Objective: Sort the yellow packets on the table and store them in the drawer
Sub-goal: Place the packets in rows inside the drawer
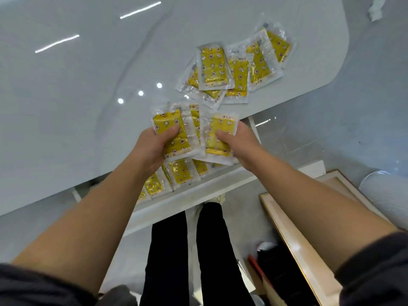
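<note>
My left hand (152, 146) grips a small stack of yellow packets (170, 127) in clear wrappers, thumb on top. My right hand (240, 142) holds another yellow packet (220, 129), thumb pressed on its face. Both hands hover over the open white drawer (198, 191) under the table's front edge. Inside the drawer several yellow packets (178, 173) lie in a row, partly hidden by my hands. A loose pile of several more packets (234, 67) lies on the glossy white table (77, 118) beyond my hands.
The table's rounded corner is at the upper right. A wood-framed panel (293, 235) leans on the floor at right, beside a white ribbed object (384, 191). A dark bag with red trim (269, 259) lies by my legs. A crumpled white scrap (375, 7) lies far right.
</note>
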{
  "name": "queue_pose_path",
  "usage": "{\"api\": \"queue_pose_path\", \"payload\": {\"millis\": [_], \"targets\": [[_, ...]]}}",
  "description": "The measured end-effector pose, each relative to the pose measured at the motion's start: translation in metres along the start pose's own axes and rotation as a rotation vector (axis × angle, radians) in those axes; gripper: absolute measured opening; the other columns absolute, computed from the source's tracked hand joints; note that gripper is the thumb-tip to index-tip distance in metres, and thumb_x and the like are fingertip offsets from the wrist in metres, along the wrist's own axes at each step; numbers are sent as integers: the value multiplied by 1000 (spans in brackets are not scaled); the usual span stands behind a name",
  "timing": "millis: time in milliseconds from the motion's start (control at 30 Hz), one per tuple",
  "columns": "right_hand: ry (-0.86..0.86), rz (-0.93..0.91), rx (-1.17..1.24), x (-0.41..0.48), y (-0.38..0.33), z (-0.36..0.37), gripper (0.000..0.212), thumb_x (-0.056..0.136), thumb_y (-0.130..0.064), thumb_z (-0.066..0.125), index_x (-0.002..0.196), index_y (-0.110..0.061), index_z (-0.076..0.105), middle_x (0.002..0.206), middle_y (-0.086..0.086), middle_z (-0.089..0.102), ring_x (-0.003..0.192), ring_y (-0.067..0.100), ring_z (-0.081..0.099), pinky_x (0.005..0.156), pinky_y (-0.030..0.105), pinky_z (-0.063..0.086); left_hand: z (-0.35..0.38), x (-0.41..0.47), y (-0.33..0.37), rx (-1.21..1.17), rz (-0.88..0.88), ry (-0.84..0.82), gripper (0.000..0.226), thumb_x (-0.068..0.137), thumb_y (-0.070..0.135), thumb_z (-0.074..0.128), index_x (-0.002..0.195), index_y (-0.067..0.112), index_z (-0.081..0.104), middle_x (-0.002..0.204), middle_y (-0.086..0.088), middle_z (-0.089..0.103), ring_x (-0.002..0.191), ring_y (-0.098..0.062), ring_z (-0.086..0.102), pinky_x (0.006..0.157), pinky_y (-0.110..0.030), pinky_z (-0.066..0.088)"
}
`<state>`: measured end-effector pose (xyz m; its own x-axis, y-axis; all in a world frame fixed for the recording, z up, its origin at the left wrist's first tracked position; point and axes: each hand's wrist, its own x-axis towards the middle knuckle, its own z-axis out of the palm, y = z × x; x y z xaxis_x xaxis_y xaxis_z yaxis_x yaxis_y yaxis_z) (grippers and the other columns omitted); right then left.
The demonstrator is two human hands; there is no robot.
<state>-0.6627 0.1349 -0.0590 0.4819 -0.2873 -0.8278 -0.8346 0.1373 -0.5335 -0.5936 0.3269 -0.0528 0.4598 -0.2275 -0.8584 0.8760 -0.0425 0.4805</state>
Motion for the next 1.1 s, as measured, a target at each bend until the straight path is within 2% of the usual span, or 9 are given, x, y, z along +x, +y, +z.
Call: {"api": "queue_pose_path", "payload": {"millis": [100, 267, 367, 467, 633, 733, 800, 900, 1100], "targets": [[147, -79, -283, 10, -1, -37, 18, 87, -14, 65, 106, -15, 62, 100, 3, 68, 92, 20, 65, 87, 35, 53, -4, 5, -5, 181, 3, 4, 13, 87, 15, 66, 99, 11, 68, 90, -5, 75, 80, -20, 73, 70, -34, 59], [118, -16, -822, 38, 19, -83, 20, 91, -5, 51, 107, -2, 62, 106, 14, 64, 101, 32, 61, 76, 30, 45, -8, 19, -29, 513, -68, -95, 13, 85, 20, 68, 95, 12, 69, 90, -7, 75, 76, -18, 73, 69, -30, 57], [134, -43, -886, 51, 40, -80, 23, 89, -2, 52, 111, -4, 59, 100, 8, 60, 99, 28, 59, 72, 27, 41, -5, 27, -52, 586, -101, -101, 7, 86, 23, 67, 92, 19, 68, 89, 0, 73, 71, -12, 72, 58, -21, 53], [130, -79, -831, 69, 58, -62, 30, 89, 2, 48, 117, -7, 54, 98, 8, 56, 96, 28, 58, 70, 30, 42, 0, 38, -75, 615, -117, -81, 7, 88, 22, 66, 94, 21, 67, 94, 2, 71, 82, -14, 68, 68, -25, 52], [178, -175, -1139, 90, 80, -35, 52, 88, 4, 50, 137, -4, 35, 125, 19, 53, 110, 35, 56, 76, 35, 42, 5, 61, -103, 670, -101, -70, 7, 87, 26, 67, 94, 25, 68, 97, 5, 71, 90, -14, 67, 82, -33, 51], [255, -464, -1427, 92, 84, -29, 57, 85, -7, 60, 137, -6, 37, 136, 18, 43, 122, 32, 46, 93, 37, 44, 7, 70, -107, 663, -120, -124, 4, 88, 26, 66, 91, 28, 66, 94, 8, 69, 88, -10, 66, 80, -30, 47], [59, -492, -1227, 89, 85, -23, 47, 91, -13, 54, 137, -8, 42, 137, 14, 46, 124, 30, 47, 97, 36, 42, 6, 73, -107, 639, -124, -163, 7, 87, 26, 66, 94, 27, 67, 99, 6, 71, 91, -13, 67, 85, -32, 48], [-382, 14, -621, 80, 87, -19, 36, 97, -29, 50, 128, -11, 56, 126, 10, 60, 116, 27, 57, 97, 36, 46, 5, 75, -108, 521, -141, -198, 16, 87, 24, 64, 103, 24, 68, 103, 3, 73, 94, -15, 69, 85, -32, 51], [-371, 99, -566, 81, 108, -3, 40, 90, -19, 64, 128, -12, 57, 121, 1, 61, 111, 23, 58, 96, 36, 47, -14, 71, -126, 169, -194, -123, 48, 76, 22, 68, 122, 10, 59, 114, -8, 69, 102, -24, 68, 92, -41, 52]]}}
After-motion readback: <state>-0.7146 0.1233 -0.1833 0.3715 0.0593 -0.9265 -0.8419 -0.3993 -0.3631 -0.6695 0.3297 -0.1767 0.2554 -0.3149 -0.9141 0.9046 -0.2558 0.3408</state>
